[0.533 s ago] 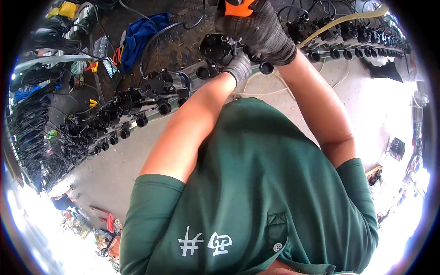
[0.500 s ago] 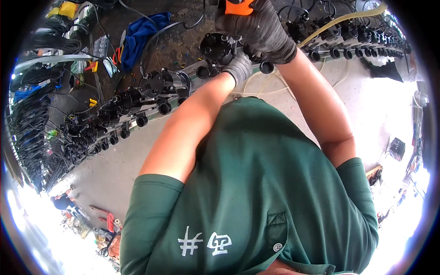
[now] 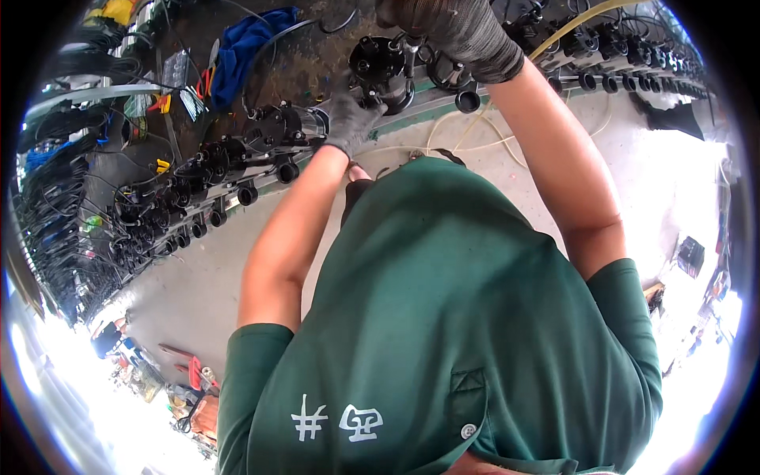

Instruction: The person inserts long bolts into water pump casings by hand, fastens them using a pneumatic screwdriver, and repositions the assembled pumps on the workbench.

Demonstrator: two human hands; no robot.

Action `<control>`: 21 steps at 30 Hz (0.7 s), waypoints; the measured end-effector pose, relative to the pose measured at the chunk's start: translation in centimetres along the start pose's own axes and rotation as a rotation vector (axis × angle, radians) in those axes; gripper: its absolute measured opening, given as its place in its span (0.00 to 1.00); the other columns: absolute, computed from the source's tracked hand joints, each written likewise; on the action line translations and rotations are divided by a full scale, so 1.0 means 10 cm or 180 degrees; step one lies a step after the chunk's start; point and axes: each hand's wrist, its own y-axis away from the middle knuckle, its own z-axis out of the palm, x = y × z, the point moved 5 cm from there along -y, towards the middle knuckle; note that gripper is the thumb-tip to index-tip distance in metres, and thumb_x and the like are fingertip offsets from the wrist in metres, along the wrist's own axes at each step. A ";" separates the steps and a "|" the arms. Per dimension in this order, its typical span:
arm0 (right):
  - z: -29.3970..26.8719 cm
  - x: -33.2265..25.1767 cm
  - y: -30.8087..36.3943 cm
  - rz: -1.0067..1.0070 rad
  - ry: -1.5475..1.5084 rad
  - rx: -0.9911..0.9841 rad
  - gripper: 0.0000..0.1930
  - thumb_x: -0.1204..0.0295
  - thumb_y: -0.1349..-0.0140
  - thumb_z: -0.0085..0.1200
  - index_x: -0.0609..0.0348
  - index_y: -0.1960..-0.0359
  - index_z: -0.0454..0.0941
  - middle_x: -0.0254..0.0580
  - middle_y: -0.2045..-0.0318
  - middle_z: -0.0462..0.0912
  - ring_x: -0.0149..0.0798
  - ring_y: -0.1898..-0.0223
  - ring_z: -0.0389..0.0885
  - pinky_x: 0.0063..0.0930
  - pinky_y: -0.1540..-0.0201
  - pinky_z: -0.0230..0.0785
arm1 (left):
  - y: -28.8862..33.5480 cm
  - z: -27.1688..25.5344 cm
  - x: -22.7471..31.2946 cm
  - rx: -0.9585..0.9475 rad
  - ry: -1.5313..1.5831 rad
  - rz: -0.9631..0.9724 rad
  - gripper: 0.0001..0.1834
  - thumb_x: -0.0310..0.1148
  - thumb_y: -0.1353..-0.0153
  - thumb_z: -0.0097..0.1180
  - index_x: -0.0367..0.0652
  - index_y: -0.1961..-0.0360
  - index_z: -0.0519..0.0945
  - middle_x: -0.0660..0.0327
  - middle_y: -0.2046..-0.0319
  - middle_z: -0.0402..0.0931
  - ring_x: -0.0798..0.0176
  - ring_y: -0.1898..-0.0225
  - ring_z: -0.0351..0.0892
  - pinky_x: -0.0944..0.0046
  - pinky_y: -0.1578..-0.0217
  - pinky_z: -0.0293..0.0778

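A black round motor or pump housing (image 3: 378,59) with screw holes on its top stands in a row of similar units. My left hand (image 3: 352,119), in a grey knit glove, is at its near left side, over the place of its round outlet. Motion smears its fingers, and how firmly they touch cannot be seen. Above the housing's right side, my gloved right hand (image 3: 467,36) is wrapped round a tool mostly cut off by the top edge; the earlier picture shows its orange and black power-screwdriver body. A silver shaft (image 3: 411,51) shows under this hand.
More black units line the bench to the left (image 3: 226,162) and right (image 3: 625,54). A blue cloth (image 3: 245,47), orange-handled pliers (image 3: 208,79) and bundled black cables (image 3: 55,198) lie on the left. A yellowish hose (image 3: 582,25) crosses at upper right; thin tubing (image 3: 499,142) lies beyond the bench edge.
My left hand has drawn back from the housing's front right to its left side. My right hand has shifted up, and the orange tool body has left the picture.
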 end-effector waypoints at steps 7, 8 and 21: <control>0.02 0.01 0.04 0.0166 -0.0348 0.0155 0.25 0.82 0.45 0.69 0.56 0.46 0.75 0.34 0.56 0.82 0.33 0.57 0.80 0.30 0.54 0.79 | -0.21 0.25 -0.11 -0.1044 0.0279 -0.0499 0.39 0.30 0.58 0.73 0.37 0.41 0.73 0.51 0.48 0.82 0.52 0.46 0.83 0.58 0.44 0.78; 0.01 0.00 0.05 0.0158 -0.0267 0.0176 0.24 0.82 0.44 0.69 0.56 0.46 0.75 0.34 0.56 0.82 0.34 0.57 0.79 0.31 0.55 0.79 | -0.21 0.26 -0.10 -0.0944 0.0410 -0.0523 0.40 0.31 0.58 0.73 0.37 0.41 0.73 0.50 0.48 0.82 0.51 0.46 0.83 0.58 0.43 0.77; 0.41 -0.17 0.35 -0.2582 0.2922 0.0542 0.19 0.80 0.45 0.67 0.58 0.51 0.77 0.35 0.62 0.82 0.34 0.62 0.80 0.30 0.60 0.76 | -0.25 0.22 -0.11 -0.0994 -0.0437 -0.0291 0.35 0.36 0.58 0.74 0.36 0.46 0.79 0.46 0.49 0.83 0.48 0.45 0.82 0.56 0.42 0.77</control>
